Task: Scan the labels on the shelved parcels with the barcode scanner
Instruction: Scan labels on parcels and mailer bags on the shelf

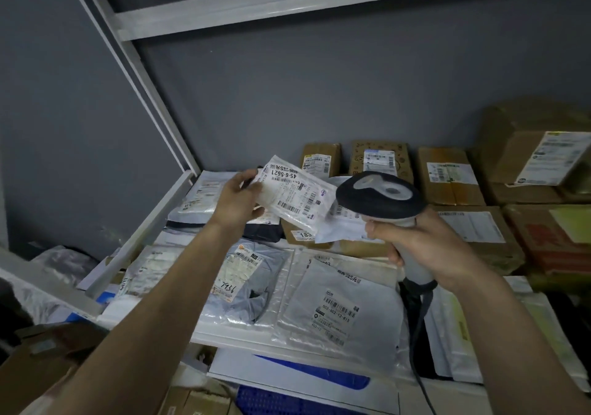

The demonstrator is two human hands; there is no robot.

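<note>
My left hand point(238, 199) pinches a white poly parcel point(295, 195) at its left end, label up and lifted above the shelf point(166, 210). My right hand point(415, 245) clenches the pale handle of the barcode scanner point(379, 199), whose dark head sits just right of the parcel, touching its edge. Flat mailers point(332, 302) lie below; cardboard boxes point(447, 175) line the rear and right of the shelf.

Left hand point(238, 199) holds a labelled parcel point(295, 195) beside the barcode scanner point(380, 199) gripped by right hand point(425, 251)
</note>
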